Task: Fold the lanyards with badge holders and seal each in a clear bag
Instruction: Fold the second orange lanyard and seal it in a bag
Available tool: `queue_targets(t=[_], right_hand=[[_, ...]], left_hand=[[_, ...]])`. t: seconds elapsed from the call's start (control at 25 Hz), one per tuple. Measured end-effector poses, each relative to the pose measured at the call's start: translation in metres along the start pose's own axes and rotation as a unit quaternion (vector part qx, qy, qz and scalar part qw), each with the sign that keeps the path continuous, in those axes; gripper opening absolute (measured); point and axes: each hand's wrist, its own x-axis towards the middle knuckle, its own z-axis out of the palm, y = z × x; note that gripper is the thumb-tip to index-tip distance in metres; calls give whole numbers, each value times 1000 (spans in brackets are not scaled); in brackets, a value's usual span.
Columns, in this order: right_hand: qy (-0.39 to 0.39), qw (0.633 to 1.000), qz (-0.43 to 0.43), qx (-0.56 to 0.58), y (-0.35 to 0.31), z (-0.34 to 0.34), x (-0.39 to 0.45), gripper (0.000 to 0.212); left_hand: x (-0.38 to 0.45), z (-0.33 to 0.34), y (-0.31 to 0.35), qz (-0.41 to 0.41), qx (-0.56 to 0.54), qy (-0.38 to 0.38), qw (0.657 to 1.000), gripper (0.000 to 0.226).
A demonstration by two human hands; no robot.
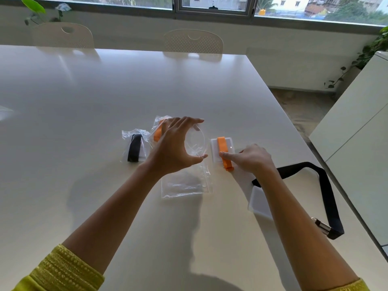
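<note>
My left hand [175,144] holds a clear bag [194,143] open at its mouth, thumb and fingers spread round the opening. Just right of it lies a folded orange lanyard [224,151] on its white badge holder [215,151]; my right hand [253,158] pinches the lanyard's near end. Under my left wrist lies a flat empty clear bag [185,182]. Two sealed bags sit to the left: one with a black lanyard [135,147], one with an orange lanyard [158,130]. An unfolded black lanyard [327,194] with a badge holder [259,201] lies by my right forearm.
The white table [126,91] ends close on the right, just past the black lanyard. Another clear bag [5,111] shows at the far left edge. Two chairs [193,42] stand at the far side, and a white cabinet [361,127] stands to the right.
</note>
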Motion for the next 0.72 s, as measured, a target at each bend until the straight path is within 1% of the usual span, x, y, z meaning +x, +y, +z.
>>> queue_targets(t=[0.16, 0.36, 0.48, 0.56, 0.68, 0.72], right_hand=[[-3, 1000, 18, 16, -3, 4, 5, 55], [-8, 999, 30, 37, -4, 2, 7, 52], [-5, 998, 15, 57, -2, 1, 3, 50], [14, 995, -5, 98, 0, 1, 0, 47], [36, 984, -23, 173, 5, 2, -1, 58], [40, 980, -29, 193, 7, 1, -1, 58]], left_hand=[[-4, 0, 2, -11, 3, -11, 1000, 79], [-3, -1, 3, -11, 13, -21, 1000, 80], [-3, -1, 5, -6, 15, -21, 1000, 81], [-2, -1, 6, -4, 20, -19, 1000, 82], [-2, 0, 4, -11, 39, -14, 999, 83], [-1, 0, 3, -17, 47, -13, 999, 85]])
